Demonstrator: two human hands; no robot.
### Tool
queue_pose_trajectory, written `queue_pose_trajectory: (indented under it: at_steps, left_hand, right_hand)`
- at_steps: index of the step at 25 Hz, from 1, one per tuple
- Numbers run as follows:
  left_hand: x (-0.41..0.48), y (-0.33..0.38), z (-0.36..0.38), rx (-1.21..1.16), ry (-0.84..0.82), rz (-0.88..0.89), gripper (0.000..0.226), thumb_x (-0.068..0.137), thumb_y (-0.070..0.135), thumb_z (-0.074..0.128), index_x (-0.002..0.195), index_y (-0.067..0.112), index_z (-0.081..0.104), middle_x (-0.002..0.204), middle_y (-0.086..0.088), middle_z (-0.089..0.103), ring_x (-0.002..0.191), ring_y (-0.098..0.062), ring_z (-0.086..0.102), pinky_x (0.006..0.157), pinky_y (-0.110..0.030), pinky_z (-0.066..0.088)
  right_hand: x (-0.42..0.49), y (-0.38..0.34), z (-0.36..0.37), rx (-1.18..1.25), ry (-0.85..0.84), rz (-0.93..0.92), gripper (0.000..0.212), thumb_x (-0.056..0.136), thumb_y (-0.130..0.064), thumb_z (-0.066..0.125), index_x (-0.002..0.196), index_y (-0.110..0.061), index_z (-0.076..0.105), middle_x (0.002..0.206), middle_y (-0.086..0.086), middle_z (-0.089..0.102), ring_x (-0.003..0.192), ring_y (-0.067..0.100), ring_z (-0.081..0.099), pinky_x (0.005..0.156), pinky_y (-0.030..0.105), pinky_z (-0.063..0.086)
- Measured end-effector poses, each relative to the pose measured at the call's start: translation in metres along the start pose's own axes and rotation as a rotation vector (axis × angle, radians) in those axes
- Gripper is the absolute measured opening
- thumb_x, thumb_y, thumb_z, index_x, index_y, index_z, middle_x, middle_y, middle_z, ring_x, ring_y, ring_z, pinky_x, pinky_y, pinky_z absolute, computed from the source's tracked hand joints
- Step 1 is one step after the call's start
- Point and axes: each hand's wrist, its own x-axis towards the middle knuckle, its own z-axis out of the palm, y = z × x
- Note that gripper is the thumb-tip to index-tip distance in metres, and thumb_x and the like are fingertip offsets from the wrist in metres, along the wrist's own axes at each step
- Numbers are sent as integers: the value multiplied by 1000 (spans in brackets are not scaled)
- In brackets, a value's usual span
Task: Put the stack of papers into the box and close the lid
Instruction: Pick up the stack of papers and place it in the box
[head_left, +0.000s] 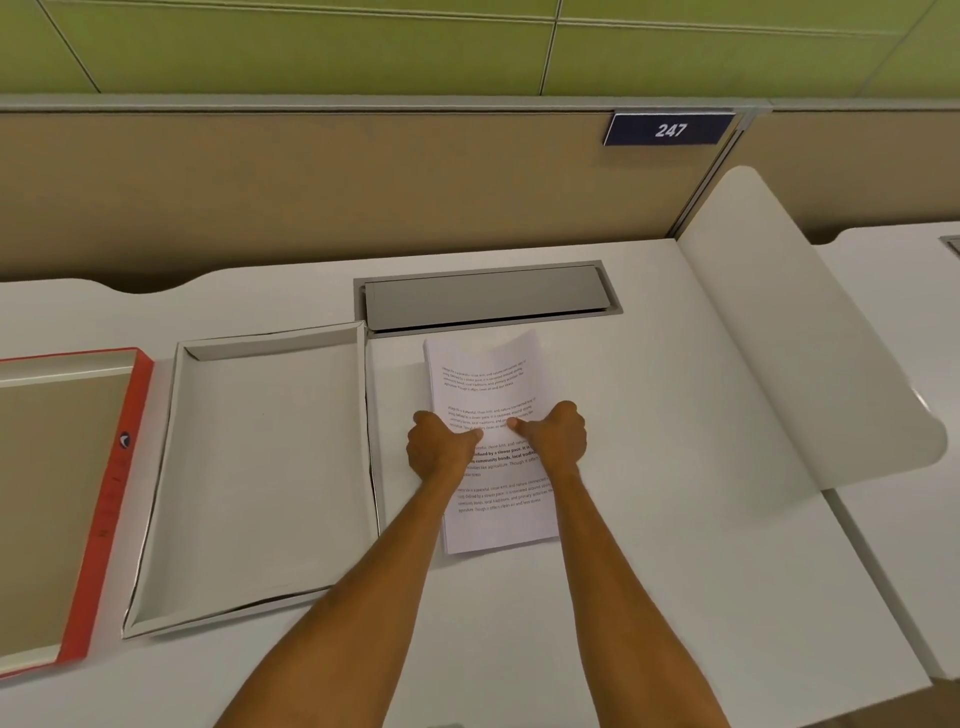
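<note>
A stack of white printed papers (488, 379) lies on the white desk, just right of an open shallow white box (260, 467) with nothing in it. The box's red-edged lid (111, 499) lies upside down at the far left. My left hand (439, 447) grips the stack's left edge and my right hand (556, 434) grips its right edge, thumbs pressed on top. The far end of the stack bows up slightly.
A grey cable hatch (485, 299) is set into the desk behind the papers. A white curved divider (795, 338) rises on the right. A tan partition with a plate marked 247 (670, 129) stands behind.
</note>
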Motion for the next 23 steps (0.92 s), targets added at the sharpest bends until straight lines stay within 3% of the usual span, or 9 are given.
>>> queue_pose_trajectory:
  at_steps: [4, 7, 9, 11, 16, 23]
  left_hand:
    - [-8, 0, -10, -99, 42, 75, 59, 69, 38, 87, 107, 6, 55, 114, -13, 70, 88, -26, 69, 64, -33, 57]
    - [-19, 10, -20, -276, 107, 186, 54, 67, 37, 88, 98, 13, 52, 101, -4, 70, 74, -16, 65, 48, -17, 48]
    - [-27, 19, -26, -431, 122, 266, 53, 65, 36, 89, 94, 15, 50, 90, 6, 66, 74, -9, 66, 42, -8, 45]
    - [-34, 24, -28, -569, 127, 342, 53, 64, 32, 91, 92, 15, 50, 85, 11, 62, 75, -2, 66, 48, -6, 48]
    - [-42, 19, -25, -712, 143, 491, 47, 66, 27, 91, 89, 25, 50, 83, 20, 63, 82, 4, 65, 62, -11, 55]
    - [-45, 3, -26, -730, 156, 526, 56, 66, 25, 91, 88, 56, 50, 86, 35, 63, 85, 7, 65, 63, -9, 55]
  right_hand:
    - [-9, -5, -12, 97, 68, -52, 66, 69, -38, 87, 111, -2, 50, 114, 14, 67, 96, 30, 68, 67, 31, 54]
    - [-18, -12, -27, 303, 152, -149, 60, 67, -35, 88, 102, -15, 45, 99, 1, 65, 69, 6, 61, 47, 13, 43]
    - [-25, -16, -36, 486, 204, -214, 58, 64, -34, 89, 99, -21, 44, 88, -14, 60, 63, -3, 59, 41, 7, 43]
    - [-30, -17, -43, 630, 238, -265, 58, 61, -32, 91, 99, -27, 46, 88, -20, 58, 69, -7, 61, 47, 3, 46]
    - [-37, -11, -44, 797, 288, -345, 70, 58, -24, 94, 101, -53, 48, 99, -18, 63, 88, -8, 64, 63, 11, 55]
    - [-41, 0, -33, 794, 235, -361, 71, 50, -30, 94, 96, -62, 50, 92, -38, 63, 88, -12, 62, 61, 6, 52]
